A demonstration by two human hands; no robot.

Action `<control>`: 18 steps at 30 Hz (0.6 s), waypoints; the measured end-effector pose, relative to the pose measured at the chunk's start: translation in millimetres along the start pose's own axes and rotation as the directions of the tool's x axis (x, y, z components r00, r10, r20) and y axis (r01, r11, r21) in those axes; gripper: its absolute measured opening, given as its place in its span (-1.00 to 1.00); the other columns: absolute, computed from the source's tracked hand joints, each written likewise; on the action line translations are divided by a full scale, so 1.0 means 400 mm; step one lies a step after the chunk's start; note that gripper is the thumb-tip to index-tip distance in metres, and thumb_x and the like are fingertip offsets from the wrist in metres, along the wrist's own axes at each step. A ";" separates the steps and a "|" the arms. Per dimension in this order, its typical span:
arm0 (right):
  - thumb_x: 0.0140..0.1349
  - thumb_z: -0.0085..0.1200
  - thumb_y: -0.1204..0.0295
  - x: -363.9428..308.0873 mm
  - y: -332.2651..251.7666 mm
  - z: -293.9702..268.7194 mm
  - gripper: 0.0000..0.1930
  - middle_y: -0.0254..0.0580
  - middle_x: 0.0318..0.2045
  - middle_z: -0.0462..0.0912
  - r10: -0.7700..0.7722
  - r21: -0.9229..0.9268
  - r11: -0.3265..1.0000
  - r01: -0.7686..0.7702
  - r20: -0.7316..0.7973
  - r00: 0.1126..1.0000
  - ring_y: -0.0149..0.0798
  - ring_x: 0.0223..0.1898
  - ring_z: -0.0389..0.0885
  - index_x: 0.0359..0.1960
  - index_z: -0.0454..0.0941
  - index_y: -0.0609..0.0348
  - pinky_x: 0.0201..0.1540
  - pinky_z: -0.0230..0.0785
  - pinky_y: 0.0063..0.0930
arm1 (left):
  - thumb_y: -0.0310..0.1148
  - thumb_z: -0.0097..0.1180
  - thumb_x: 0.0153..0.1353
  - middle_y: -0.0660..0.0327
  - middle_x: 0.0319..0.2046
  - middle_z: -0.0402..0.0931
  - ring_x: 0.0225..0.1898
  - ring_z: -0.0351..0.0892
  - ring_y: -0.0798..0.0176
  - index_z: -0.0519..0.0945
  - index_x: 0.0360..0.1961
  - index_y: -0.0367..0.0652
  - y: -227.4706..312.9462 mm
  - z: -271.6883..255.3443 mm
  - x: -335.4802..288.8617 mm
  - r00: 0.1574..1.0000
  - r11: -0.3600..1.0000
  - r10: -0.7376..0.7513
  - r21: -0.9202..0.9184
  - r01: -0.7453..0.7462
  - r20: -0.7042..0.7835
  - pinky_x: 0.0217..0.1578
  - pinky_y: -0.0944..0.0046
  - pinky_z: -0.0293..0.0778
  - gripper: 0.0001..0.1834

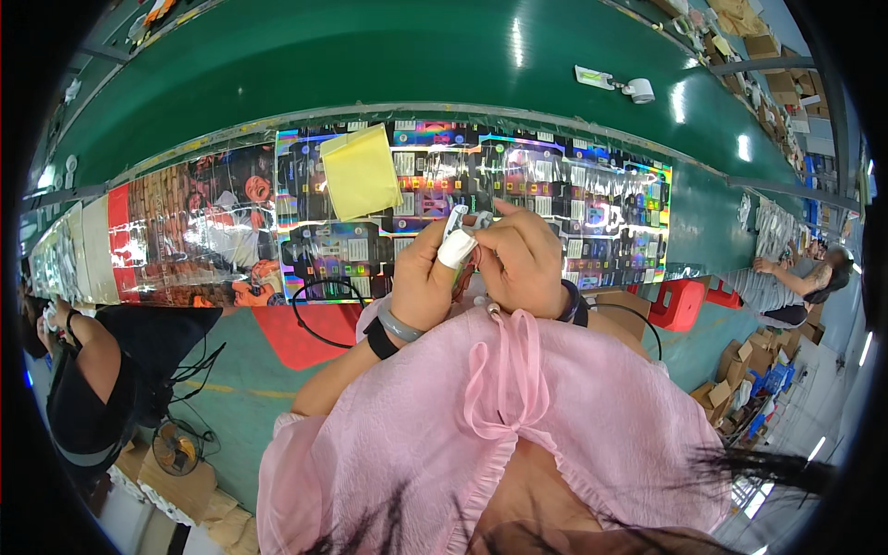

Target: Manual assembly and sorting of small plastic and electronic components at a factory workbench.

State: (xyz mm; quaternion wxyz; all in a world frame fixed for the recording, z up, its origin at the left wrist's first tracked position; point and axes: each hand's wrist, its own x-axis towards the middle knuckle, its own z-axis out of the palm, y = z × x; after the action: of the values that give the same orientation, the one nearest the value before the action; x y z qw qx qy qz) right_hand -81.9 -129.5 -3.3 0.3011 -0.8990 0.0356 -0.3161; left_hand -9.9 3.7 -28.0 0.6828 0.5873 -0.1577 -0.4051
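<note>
1. White piece [455, 250]: held up between the hands, above the shiny patterned covering [606, 217].
2. Left hand [418, 282]: thumb and fingers pinching it; a steady, light hold likely suits.
3. Right hand [520, 254]: fingers curled close beside; exact grip hidden, can't tell.
4. Thin reddish wires [468, 275] below: best kept unpinched, slack.
5. Yellow sheet [361, 173] lies ahead-left, well apart.

Text: none legible | black iridescent sheet [610, 199]: pale label-like blocks [357, 250], print too small to read
</note>
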 end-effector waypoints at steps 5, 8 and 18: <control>-0.19 0.22 0.64 -0.013 0.011 -0.014 -0.78 -0.23 -0.54 0.53 0.012 -0.037 0.999 -0.011 0.013 1.000 -0.16 -0.47 0.54 -0.43 0.57 0.15 -0.05 0.48 -0.13 | -0.26 0.06 0.28 0.12 -0.36 0.57 -0.37 0.58 0.24 0.49 0.03 -0.24 0.017 -0.016 0.028 0.964 0.905 0.240 0.333 -0.265 0.114 -0.31 0.32 0.46 -0.63; -0.21 0.23 0.61 -0.017 0.015 -0.026 -0.77 -0.32 -0.54 0.51 -0.036 -0.073 0.997 0.037 0.021 0.999 -0.29 -0.48 0.52 -0.43 0.57 0.13 -0.06 0.45 -0.24 | -0.20 0.13 0.23 0.07 -0.23 0.56 -0.24 0.57 0.17 0.48 0.03 -0.25 0.056 -0.038 0.036 0.966 0.929 0.039 0.346 -0.130 0.256 -0.18 0.28 0.45 -0.57; -0.17 0.26 0.60 -0.019 0.041 -0.076 -0.69 -0.24 -0.41 0.57 0.129 0.067 0.988 -0.140 0.146 0.981 -0.13 -0.32 0.54 -0.32 0.55 0.10 -0.02 0.40 -0.20 | -0.26 0.10 0.27 0.12 -0.28 0.54 -0.40 0.56 0.28 0.45 0.05 -0.24 0.075 0.001 0.029 0.948 0.983 -0.164 0.130 0.132 0.272 -0.34 0.30 0.48 -0.61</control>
State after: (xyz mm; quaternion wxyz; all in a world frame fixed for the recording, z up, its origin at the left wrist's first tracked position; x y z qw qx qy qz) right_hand -103.8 -156.4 2.0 0.3577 -0.9025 0.0628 -0.2315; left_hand 8.1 -5.6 -2.9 0.5874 0.5708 -0.2307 -0.5252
